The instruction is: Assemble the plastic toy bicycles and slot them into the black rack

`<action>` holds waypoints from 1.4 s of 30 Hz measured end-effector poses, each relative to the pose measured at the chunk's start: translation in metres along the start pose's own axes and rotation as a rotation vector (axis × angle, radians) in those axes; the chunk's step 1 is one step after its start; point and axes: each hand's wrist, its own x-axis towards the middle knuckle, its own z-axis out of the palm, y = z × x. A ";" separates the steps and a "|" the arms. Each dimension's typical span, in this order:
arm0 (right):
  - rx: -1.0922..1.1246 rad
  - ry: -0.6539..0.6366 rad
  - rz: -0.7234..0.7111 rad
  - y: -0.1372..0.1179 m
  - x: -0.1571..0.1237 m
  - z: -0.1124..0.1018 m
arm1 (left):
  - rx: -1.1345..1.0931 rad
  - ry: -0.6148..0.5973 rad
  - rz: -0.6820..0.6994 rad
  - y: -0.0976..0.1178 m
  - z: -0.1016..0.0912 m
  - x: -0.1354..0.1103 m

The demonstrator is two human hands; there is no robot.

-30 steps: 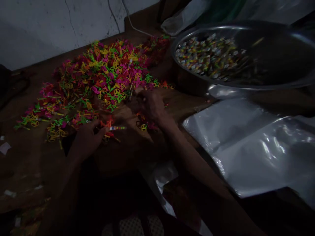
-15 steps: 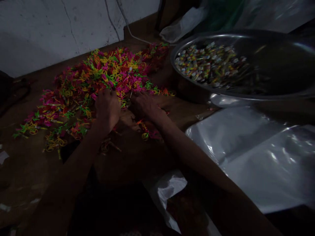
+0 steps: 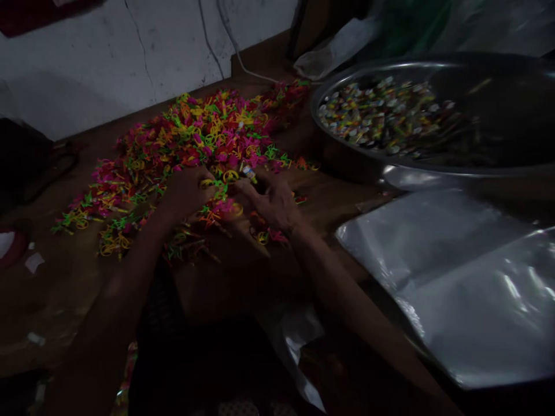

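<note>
A heap of small plastic pieces (image 3: 217, 124) in pink, yellow, green, orange and red lies on the brown work surface by the wall. At its near edge my left hand (image 3: 185, 190) has its fingers curled in, with a yellow looped plastic piece (image 3: 207, 182) at the fingertips. To its right, my right hand (image 3: 275, 202) pinches a small tube with a white-and-blue printed end (image 3: 248, 172) between thumb and fingers. Between and below both hands lie more loose pieces (image 3: 223, 206). Dim light hides the finer detail of the fingers.
A wide metal basin (image 3: 392, 173) at the right holds many small wrapped pieces (image 3: 368, 115). Clear plastic sheeting (image 3: 455, 277) lies in front of it. Cables (image 3: 212, 43) run down the cracked wall (image 3: 165, 46). Paper scraps (image 3: 34, 263) are at the left.
The view has shifted, so the scene sits further right. My right hand has turned and raised the printed tube into view. More pieces now lie between my hands.
</note>
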 end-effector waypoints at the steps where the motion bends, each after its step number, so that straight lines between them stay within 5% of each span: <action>1: 0.079 -0.032 0.031 -0.005 -0.001 0.002 | -0.023 0.002 0.018 0.000 0.000 -0.002; 5: 0.283 -0.036 0.234 -0.021 -0.008 0.005 | -0.337 -0.001 0.036 -0.001 0.008 -0.004; 11: 0.608 0.147 0.406 -0.038 -0.022 0.020 | -0.801 0.144 -0.047 -0.003 0.031 -0.008; 14: 0.754 0.254 0.457 -0.042 -0.020 0.026 | -0.857 0.039 0.013 -0.012 0.044 -0.014; 17: 0.931 0.208 0.545 -0.045 -0.014 0.020 | -0.834 -0.080 0.038 -0.020 0.052 -0.014; 22: 1.111 0.037 0.664 -0.045 -0.008 0.003 | -0.839 -0.086 -0.090 -0.014 0.046 -0.002; 28: 1.043 0.176 0.513 -0.036 -0.017 0.012 | -0.476 -0.035 -0.119 -0.001 0.032 -0.010; 33: 0.914 0.168 0.521 -0.033 -0.024 0.024 | -0.689 -0.176 -0.188 0.010 0.030 -0.025; 42: 0.684 0.080 0.603 -0.039 -0.036 0.023 | -1.171 -0.259 -0.337 0.016 0.023 -0.040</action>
